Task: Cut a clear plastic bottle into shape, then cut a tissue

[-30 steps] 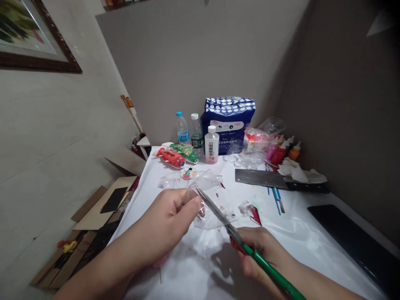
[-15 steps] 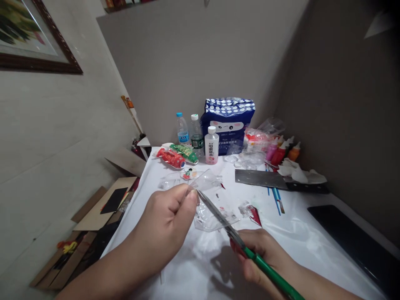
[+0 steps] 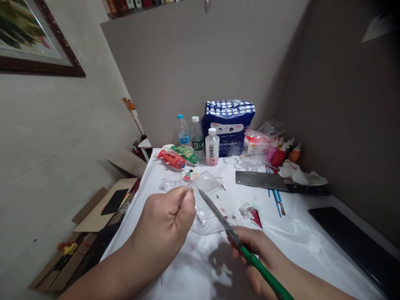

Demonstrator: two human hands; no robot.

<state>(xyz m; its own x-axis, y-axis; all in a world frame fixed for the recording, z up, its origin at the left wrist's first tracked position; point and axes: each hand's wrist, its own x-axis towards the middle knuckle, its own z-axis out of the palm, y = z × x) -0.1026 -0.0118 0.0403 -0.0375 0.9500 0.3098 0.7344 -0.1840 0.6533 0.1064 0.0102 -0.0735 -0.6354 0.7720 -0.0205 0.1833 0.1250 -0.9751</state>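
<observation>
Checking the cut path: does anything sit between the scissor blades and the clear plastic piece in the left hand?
Nothing visible does. The scissors in the right hand already lie across the clear plastic piece pinched by the left hand.

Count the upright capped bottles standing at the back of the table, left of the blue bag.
3: a clear bottle with a blue cap farthest left, a clear green-labelled bottle with a white cap beside it, and a white bottle with a white cap nearest the blue spotted bag. Others may be hidden.

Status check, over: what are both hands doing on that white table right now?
Left hand pinching clear plastic piece. Right hand gripping green-handled scissors, blades laid across the plastic. Cleaver and paint bottles lie beyond, apart from the hands.
</observation>
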